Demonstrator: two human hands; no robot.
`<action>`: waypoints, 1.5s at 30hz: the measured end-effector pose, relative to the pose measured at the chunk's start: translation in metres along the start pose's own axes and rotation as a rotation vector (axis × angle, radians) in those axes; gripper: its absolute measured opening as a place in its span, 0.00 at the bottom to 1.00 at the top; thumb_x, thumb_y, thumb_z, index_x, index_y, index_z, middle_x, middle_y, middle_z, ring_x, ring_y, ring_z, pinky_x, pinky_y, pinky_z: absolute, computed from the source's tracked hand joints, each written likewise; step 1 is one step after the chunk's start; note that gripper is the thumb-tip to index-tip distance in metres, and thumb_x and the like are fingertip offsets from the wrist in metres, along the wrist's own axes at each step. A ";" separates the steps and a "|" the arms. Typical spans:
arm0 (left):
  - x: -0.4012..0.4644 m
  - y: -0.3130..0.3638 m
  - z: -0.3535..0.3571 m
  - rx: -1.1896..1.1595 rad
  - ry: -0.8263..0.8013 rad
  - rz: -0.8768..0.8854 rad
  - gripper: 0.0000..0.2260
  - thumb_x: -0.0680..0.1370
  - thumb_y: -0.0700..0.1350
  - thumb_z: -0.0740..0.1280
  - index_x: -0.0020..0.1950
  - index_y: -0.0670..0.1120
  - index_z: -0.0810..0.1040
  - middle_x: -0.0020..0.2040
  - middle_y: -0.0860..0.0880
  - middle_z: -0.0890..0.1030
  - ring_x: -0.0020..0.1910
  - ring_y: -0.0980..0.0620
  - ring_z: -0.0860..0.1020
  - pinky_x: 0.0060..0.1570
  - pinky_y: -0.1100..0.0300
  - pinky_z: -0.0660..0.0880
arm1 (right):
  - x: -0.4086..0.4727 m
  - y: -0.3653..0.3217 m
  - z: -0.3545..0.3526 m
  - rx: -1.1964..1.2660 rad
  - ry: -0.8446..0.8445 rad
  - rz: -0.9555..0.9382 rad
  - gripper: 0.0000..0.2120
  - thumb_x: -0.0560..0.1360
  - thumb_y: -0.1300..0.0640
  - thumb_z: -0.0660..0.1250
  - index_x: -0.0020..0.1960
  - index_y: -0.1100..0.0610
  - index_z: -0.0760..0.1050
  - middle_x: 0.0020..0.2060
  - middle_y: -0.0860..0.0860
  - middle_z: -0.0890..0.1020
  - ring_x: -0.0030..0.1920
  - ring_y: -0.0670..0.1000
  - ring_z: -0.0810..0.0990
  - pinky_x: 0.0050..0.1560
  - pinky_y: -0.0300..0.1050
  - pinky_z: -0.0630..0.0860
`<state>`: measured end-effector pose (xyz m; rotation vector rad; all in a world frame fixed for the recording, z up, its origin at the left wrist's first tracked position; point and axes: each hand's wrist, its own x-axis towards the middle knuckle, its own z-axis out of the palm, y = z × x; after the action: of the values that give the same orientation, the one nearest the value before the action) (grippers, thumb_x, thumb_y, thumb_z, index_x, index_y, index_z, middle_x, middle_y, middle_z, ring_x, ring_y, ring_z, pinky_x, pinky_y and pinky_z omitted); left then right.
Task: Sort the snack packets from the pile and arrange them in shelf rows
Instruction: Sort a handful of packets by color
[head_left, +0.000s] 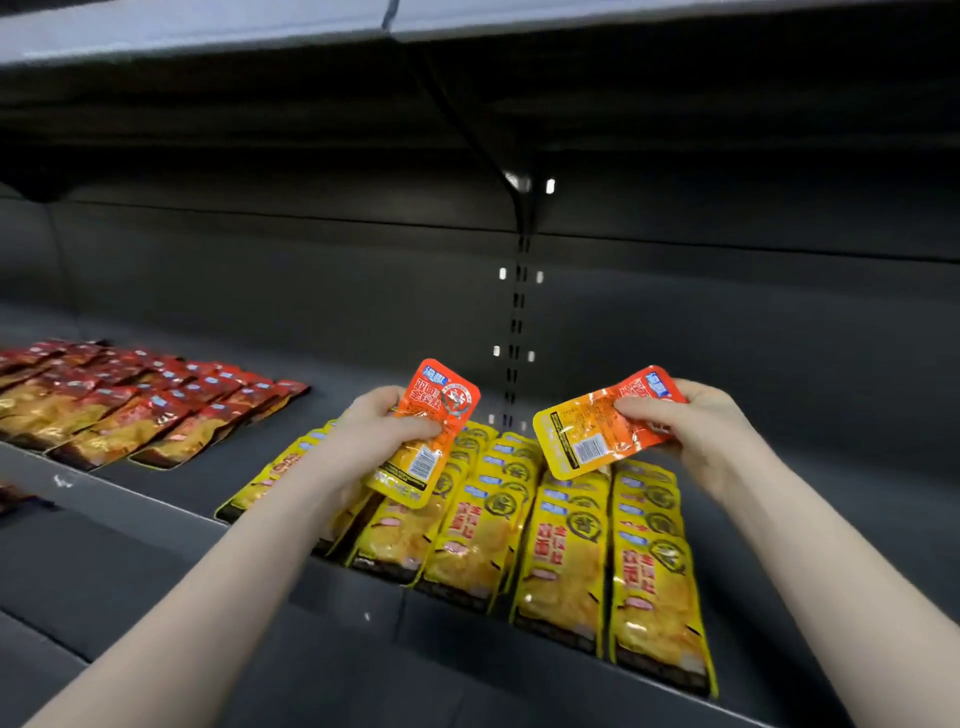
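Head view looks down and forward at a dark shelf (779, 519), both hands raised over it. The left hand (379, 426) pinches one orange packet (431, 431) between thumb and fingers, its long axis running roughly from 1 o'clock down to 7 o'clock. The right hand (696, 426) grips a second orange packet (597, 426), long axis lying nearer 2 to 8 o'clock, its yellow end pointing toward the left hand. Directly below both, at 6 o'clock from the hands, the yellow packet rows (561, 545) run front to back in overlapped columns, just beneath the held packets without touching them as far as I can tell. At 9 o'clock, well apart, lie the red packet rows (130, 410). Bare shelf lies at 3 o'clock beside the yellow rows, nearer the right hand, so I judge a new orange row would start there, packets turned lengthwise front to back.
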<state>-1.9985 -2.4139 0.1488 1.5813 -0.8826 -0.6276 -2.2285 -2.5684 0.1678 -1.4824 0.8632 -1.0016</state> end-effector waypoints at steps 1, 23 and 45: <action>0.010 -0.002 -0.011 0.013 0.010 -0.001 0.10 0.73 0.37 0.71 0.53 0.42 0.78 0.46 0.42 0.84 0.44 0.44 0.82 0.51 0.49 0.77 | 0.010 0.000 0.015 -0.007 -0.009 0.010 0.12 0.66 0.63 0.75 0.48 0.61 0.77 0.40 0.57 0.84 0.40 0.54 0.83 0.43 0.48 0.80; 0.158 -0.080 -0.375 0.018 -0.108 0.055 0.07 0.73 0.40 0.71 0.51 0.44 0.78 0.45 0.42 0.84 0.43 0.44 0.83 0.51 0.47 0.79 | 0.019 0.018 0.405 -0.045 0.204 0.087 0.07 0.66 0.62 0.74 0.41 0.59 0.77 0.35 0.58 0.78 0.34 0.56 0.77 0.35 0.44 0.73; 0.190 -0.104 -0.426 -0.066 -0.268 0.032 0.07 0.73 0.41 0.71 0.51 0.44 0.79 0.45 0.45 0.85 0.45 0.45 0.83 0.57 0.43 0.76 | 0.005 0.001 0.505 -0.509 0.144 0.212 0.24 0.67 0.35 0.68 0.50 0.53 0.70 0.27 0.48 0.69 0.27 0.47 0.64 0.23 0.37 0.59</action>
<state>-1.5299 -2.3185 0.1436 1.4421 -1.0719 -0.8512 -1.7595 -2.3836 0.1439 -1.7037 1.4262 -0.7675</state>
